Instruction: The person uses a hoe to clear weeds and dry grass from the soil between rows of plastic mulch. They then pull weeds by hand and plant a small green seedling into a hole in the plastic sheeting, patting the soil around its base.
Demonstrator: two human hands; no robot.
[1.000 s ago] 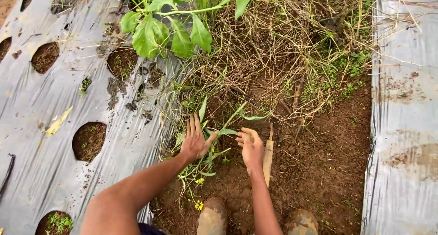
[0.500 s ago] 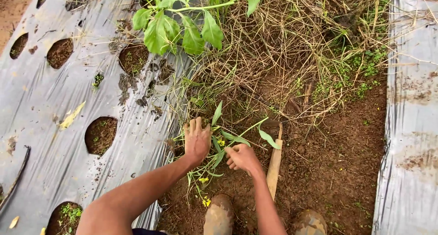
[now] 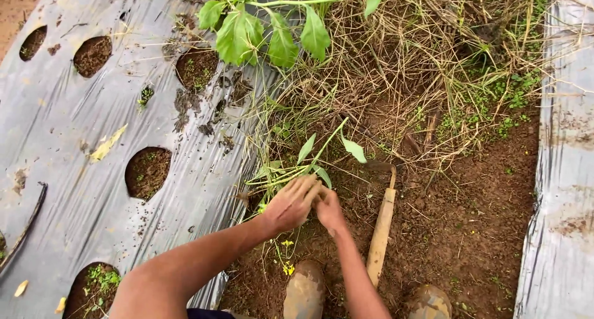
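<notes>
outdoor farm plot; grey plastic mulch sheet (image 3: 74,139) with planting holes (image 3: 147,172); bare soil furrow (image 3: 458,214); dry weeds (image 3: 396,65)

Glossy grey plastic sheet (image 3: 74,170); smooth wooden tool handle (image 3: 380,232); crumbly matt soil (image 3: 458,220).

A wooden-handled hoe (image 3: 381,223) lies on brown soil (image 3: 470,220) between grey plastic mulch sheets (image 3: 68,127).

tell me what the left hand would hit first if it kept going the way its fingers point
Probably the green weed stems it is already gripping together with the right hand. The left hand points up and right; past the stems lies dry grass, though depth is unclear.
</notes>
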